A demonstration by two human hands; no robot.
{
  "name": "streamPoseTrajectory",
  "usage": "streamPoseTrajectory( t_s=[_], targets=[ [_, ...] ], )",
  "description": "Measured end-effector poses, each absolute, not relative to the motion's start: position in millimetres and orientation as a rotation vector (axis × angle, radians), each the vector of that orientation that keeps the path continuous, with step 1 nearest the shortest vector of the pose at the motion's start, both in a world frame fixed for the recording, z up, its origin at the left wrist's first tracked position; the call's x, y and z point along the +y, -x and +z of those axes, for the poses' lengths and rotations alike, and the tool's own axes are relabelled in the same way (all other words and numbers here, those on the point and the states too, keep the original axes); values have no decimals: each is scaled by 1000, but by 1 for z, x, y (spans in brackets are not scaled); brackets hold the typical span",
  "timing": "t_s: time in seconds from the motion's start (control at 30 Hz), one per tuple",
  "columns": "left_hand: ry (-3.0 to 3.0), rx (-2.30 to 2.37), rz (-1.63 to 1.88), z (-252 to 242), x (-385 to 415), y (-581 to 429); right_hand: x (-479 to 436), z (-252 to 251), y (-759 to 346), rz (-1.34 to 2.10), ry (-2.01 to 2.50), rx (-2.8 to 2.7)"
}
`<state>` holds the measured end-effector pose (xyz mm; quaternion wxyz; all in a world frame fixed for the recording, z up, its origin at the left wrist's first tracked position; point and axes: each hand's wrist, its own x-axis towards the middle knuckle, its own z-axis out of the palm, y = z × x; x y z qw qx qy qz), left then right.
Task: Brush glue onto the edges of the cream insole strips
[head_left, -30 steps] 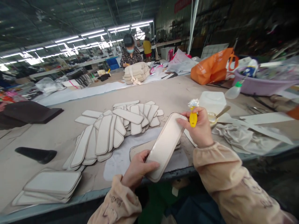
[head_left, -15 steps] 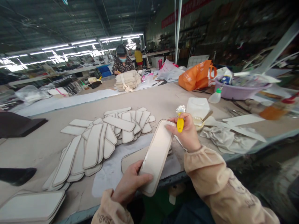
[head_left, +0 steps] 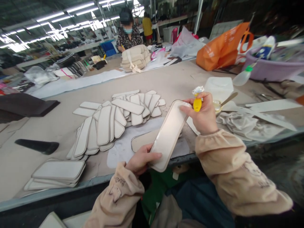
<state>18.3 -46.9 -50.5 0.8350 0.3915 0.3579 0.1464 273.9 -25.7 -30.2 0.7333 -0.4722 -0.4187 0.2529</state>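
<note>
A long off-white panel (head_left: 169,134) with rounded corners and a darker rim is held tilted between both hands above the table's front edge. My left hand (head_left: 142,158) grips its lower end, thumb on top. At the upper end, my right hand (head_left: 201,109) pinches the corner while also holding a yellow-handled brush (head_left: 197,103) with a whitish, clotted head. Underneath lies a similar panel (head_left: 143,141) on a white sheet (head_left: 121,153). Left of my hands, many like panels (head_left: 104,125) overlap in a loose fan.
A small bowl (head_left: 216,106) with a spatula, a white plastic container (head_left: 219,85) and crumpled cloth (head_left: 247,125) lie to the right. Behind are an orange bag (head_left: 220,47) and a purple basin (head_left: 273,68). A dark tapered object (head_left: 36,145) lies left. A masked person (head_left: 129,34) sits opposite.
The camera view has tipped downward and shifted left, showing more of my lap and the table's edge. Both hands keep the same hold on the panel and brush.
</note>
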Motion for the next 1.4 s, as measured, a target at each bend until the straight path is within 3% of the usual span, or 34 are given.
streamPoseTrajectory(
  t_s=[0.53, 1.2, 1.4],
  targets=[
    [-782, 625, 323, -56, -49, -15, -20, -40, -288, 430, 1019, -916],
    [-1091, 475, 237, -41, -44, -14, -43, -8, -271, 604, 997, -956],
    [-1191, 567, 483, -33, -26, -19, -59, 10, -250, 626, 935, -1076]
  ],
)
